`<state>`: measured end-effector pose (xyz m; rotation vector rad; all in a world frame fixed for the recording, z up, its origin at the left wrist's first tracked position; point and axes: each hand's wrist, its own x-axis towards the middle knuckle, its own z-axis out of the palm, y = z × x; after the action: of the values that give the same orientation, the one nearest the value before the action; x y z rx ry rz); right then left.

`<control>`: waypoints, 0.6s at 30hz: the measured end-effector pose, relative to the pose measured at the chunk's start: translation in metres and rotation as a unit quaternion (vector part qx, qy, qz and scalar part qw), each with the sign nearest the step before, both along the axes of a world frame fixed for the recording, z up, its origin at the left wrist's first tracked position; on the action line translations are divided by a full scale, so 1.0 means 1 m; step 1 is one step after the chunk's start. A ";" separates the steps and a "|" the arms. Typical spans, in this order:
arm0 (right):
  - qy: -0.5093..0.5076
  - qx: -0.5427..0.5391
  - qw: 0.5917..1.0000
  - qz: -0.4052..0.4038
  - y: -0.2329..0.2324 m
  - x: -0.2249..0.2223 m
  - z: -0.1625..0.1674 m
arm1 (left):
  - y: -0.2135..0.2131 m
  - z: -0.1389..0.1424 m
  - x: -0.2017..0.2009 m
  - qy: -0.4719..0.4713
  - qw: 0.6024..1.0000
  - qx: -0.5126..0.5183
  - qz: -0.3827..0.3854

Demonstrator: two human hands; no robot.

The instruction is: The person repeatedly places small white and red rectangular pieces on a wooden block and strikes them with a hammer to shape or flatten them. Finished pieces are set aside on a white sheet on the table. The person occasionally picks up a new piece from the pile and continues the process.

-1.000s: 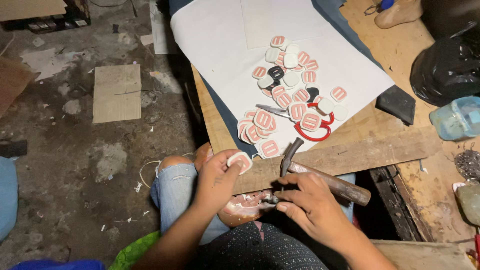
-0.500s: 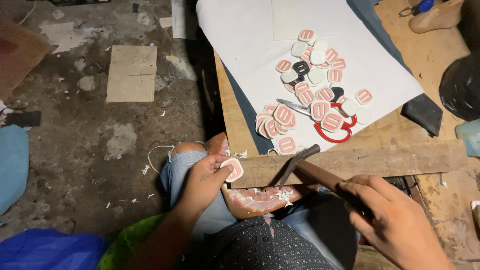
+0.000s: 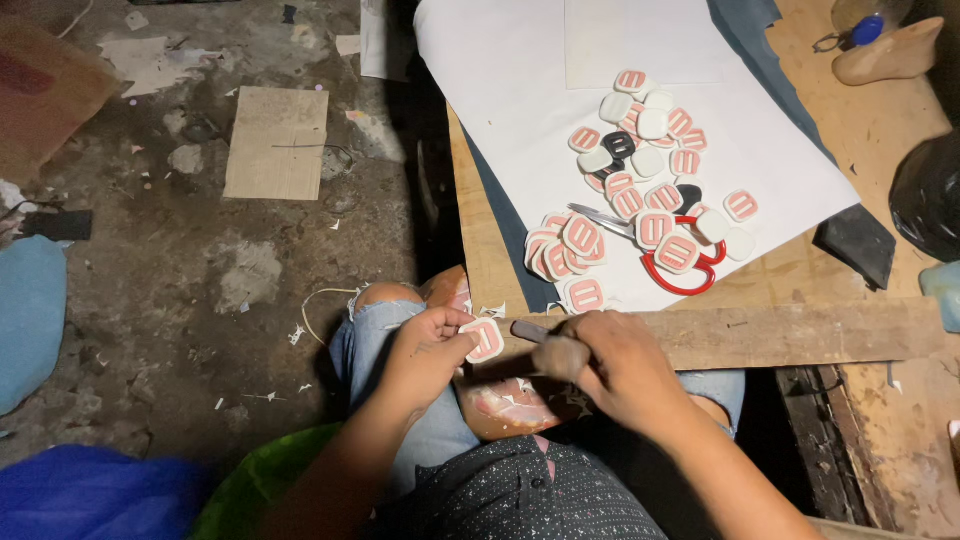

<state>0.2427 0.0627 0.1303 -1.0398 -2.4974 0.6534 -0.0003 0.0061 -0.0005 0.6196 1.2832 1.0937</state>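
My left hand (image 3: 425,352) pinches a small white and pink buckle piece (image 3: 487,340) against the near end of a wooden plank (image 3: 800,335). My right hand (image 3: 615,365) grips a hammer (image 3: 545,345) near its head, which lies right beside the piece. Behind the plank, a pile of similar pink and white pieces (image 3: 640,200) lies on a white sheet of paper (image 3: 520,90). Red-handled scissors (image 3: 680,265) lie partly under that pile.
The workbench (image 3: 880,110) carries a wooden shoe last (image 3: 890,55), a black bag (image 3: 930,195) and a dark wedge (image 3: 855,245). On the dirty floor to the left lie a cardboard piece (image 3: 278,143) and blue fabric (image 3: 30,310). My knees in torn jeans (image 3: 390,320) sit below the plank.
My right hand has slid up the hammer handle to near the head and brought the head down beside the piece. My left hand has kept the piece at the plank's end.
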 end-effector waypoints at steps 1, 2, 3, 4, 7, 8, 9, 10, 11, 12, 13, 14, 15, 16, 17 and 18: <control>0.005 -0.009 1.000 -0.005 0.001 -0.005 -0.002 | 0.002 -0.001 -0.001 -0.002 1.000 0.012 -0.001; -0.028 -0.041 0.998 -0.029 0.003 -0.009 -0.003 | 0.004 -0.002 -0.001 -0.004 1.000 0.021 -0.001; -0.060 -0.074 0.994 -0.054 0.006 -0.015 -0.003 | 0.005 -0.003 0.000 -0.006 1.000 0.030 -0.003; -0.092 -0.104 0.987 -0.079 0.010 -0.021 -0.003 | 0.007 -0.003 0.000 -0.004 0.999 0.041 0.000; -0.087 -0.137 0.984 -0.080 0.029 -0.049 -0.001 | 0.010 -0.004 0.000 0.036 0.997 0.070 -0.001; -0.104 -0.126 0.984 -0.072 0.035 -0.058 -0.001 | 0.011 -0.004 0.000 0.072 0.994 0.076 -0.007; -0.120 -0.116 0.984 -0.063 0.040 -0.066 -0.001 | 0.010 -0.004 0.000 0.108 0.991 0.080 -0.012; -0.137 -0.107 0.983 -0.055 0.045 -0.072 0.000 | 0.010 -0.004 0.000 0.108 0.991 0.077 -0.007; -0.158 -0.109 0.980 -0.045 0.050 -0.075 0.002 | 0.010 -0.004 0.000 0.107 0.991 0.075 -0.002; -0.178 -0.111 0.977 -0.035 0.053 -0.076 0.003 | 0.009 -0.003 0.000 0.106 0.992 0.073 0.003; -0.199 -0.113 0.973 -0.024 0.055 -0.077 0.004 | 0.009 -0.003 0.000 0.109 0.991 0.076 0.007; -0.181 -0.112 0.977 -0.023 0.054 -0.075 0.005 | 0.008 -0.003 0.001 0.111 0.991 0.078 0.011; -0.164 -0.110 0.980 -0.022 0.051 -0.071 0.007 | 0.008 -0.003 0.001 0.113 0.990 0.081 0.015; -0.147 -0.108 0.983 -0.021 0.047 -0.068 0.007 | 0.008 -0.004 0.001 0.111 0.990 0.080 0.021; -0.151 -0.096 0.983 -0.028 0.041 -0.065 0.006 | 0.009 -0.004 0.001 0.108 0.991 0.078 0.027; -0.155 -0.083 0.984 -0.034 0.032 -0.062 0.005 | 0.009 -0.005 0.001 0.105 0.991 0.077 0.032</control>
<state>0.1807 0.0944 0.1352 -1.3764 -2.6893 0.7400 0.0010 0.0147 -0.0056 0.8318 1.4163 1.2124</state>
